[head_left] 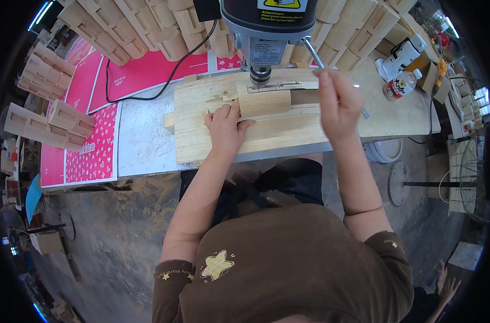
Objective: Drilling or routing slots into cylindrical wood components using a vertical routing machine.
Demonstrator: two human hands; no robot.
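A drill press [269, 32] with a black and grey head stands over a pale wooden board [202, 151]. Under its chuck [260, 76] lies a rounded wooden block [266, 103] with a slot along its upper side; the motor head partly covers the view there. My left hand [225, 128] rests on the board, thumb apart from the fingers, fingertips against the block's left end and small wood strips. Wrapped around the end of the metal feed lever [314, 53], my right hand [339, 102] is closed, raised right of the block. Whether the drill bit touches wood, I cannot tell.
Several slotted wooden blocks [172, 43] line the back, with more [51, 126] on pink printed sheets [142, 81] at left. A black cable [164, 89] crosses the sheets. At right stand a plastic bottle [401, 86] and a white-and-black bottle [404, 56]. Another person's hands [447, 285] show lower right.
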